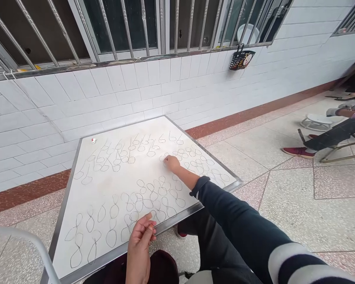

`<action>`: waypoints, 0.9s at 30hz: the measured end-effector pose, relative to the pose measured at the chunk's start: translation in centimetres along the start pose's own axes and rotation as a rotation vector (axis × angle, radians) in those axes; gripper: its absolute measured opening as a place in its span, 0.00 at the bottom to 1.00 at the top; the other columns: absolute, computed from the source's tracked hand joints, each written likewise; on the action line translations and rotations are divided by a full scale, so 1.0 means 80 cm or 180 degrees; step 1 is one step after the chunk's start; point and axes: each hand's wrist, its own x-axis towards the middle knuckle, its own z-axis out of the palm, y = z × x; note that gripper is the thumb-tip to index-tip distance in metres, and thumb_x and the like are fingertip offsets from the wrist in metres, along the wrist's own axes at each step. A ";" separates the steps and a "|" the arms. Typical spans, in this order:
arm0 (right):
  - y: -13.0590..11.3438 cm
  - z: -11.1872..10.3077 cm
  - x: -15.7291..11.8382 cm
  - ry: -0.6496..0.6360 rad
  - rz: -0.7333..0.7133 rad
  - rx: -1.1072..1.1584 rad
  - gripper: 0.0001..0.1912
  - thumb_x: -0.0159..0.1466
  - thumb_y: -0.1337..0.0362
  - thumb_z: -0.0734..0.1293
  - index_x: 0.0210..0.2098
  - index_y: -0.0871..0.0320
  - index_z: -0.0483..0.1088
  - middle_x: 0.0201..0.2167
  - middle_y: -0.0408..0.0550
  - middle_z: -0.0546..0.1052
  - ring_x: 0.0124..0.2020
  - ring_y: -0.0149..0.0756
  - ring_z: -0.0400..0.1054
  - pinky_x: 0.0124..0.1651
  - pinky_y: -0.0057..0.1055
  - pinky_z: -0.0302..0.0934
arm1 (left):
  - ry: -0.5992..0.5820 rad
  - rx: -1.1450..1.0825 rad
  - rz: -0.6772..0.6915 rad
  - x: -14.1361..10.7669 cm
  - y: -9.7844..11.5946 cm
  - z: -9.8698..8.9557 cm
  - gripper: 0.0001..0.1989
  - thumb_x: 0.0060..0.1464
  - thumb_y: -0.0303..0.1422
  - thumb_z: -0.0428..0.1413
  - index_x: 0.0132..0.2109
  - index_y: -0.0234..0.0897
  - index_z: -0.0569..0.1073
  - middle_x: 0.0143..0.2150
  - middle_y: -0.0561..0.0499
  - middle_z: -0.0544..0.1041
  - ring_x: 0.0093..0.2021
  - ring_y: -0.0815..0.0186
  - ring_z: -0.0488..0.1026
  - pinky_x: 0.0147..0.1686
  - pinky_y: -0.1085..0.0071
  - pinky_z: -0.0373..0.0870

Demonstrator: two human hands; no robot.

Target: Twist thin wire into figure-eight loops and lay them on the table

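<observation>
On a white board-topped table (127,173) lie many thin dark wires bent into loops. My right hand (172,163) reaches to the middle of the tabletop, its fingers pinched at a small wire loop (162,158). Close to the near edge is my left hand (142,242), thumb and fingers pressed together; anything between them is too small to make out. Figure-eight wires (111,232) lie in front and to the left of it. Wires with one loop and a loose tail (131,159) are spread along the far side. More figure-eight wires (199,159) lie right of my right hand.
A tiny white-and-red item (94,141) sits at the table's far left corner. Behind stands a white tiled wall (142,88) with barred windows and a hanging black basket (241,59). At right, another person (337,134) sits beside a round stool (318,121).
</observation>
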 end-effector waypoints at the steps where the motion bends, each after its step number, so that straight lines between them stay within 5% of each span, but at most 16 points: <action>1: 0.000 0.001 0.000 0.0046 -0.0028 -0.0065 0.16 0.67 0.60 0.63 0.52 0.59 0.67 0.51 0.52 0.71 0.47 0.39 0.69 0.48 0.42 0.67 | -0.0004 -0.0001 -0.0012 0.000 0.000 0.000 0.22 0.46 0.39 0.65 0.49 0.39 0.77 0.41 0.46 0.76 0.35 0.68 0.70 0.35 0.71 0.68; 14: 0.007 -0.015 -0.009 0.0418 -0.0593 -0.0911 0.12 0.69 0.63 0.61 0.49 0.59 0.69 0.51 0.53 0.71 0.52 0.41 0.64 0.49 0.38 0.64 | -0.0056 -0.0015 -0.0065 -0.003 -0.001 -0.003 0.22 0.48 0.39 0.64 0.50 0.38 0.76 0.41 0.46 0.76 0.36 0.68 0.70 0.36 0.72 0.67; 20: 0.022 -0.011 -0.027 0.0322 -0.1007 -0.1073 0.08 0.65 0.62 0.66 0.44 0.55 0.71 0.45 0.49 0.74 0.51 0.41 0.60 0.40 0.30 0.60 | -0.0091 -0.0007 -0.0090 -0.003 -0.004 -0.005 0.23 0.48 0.39 0.64 0.51 0.39 0.76 0.41 0.47 0.76 0.36 0.68 0.69 0.37 0.71 0.67; 27: 0.022 -0.005 -0.027 0.0386 -0.0966 -0.1046 0.06 0.67 0.65 0.63 0.40 0.57 0.72 0.42 0.52 0.74 0.48 0.44 0.61 0.36 0.31 0.59 | -0.0061 0.0029 -0.0152 -0.002 0.001 -0.005 0.24 0.47 0.41 0.65 0.51 0.38 0.75 0.41 0.46 0.75 0.37 0.66 0.69 0.37 0.70 0.67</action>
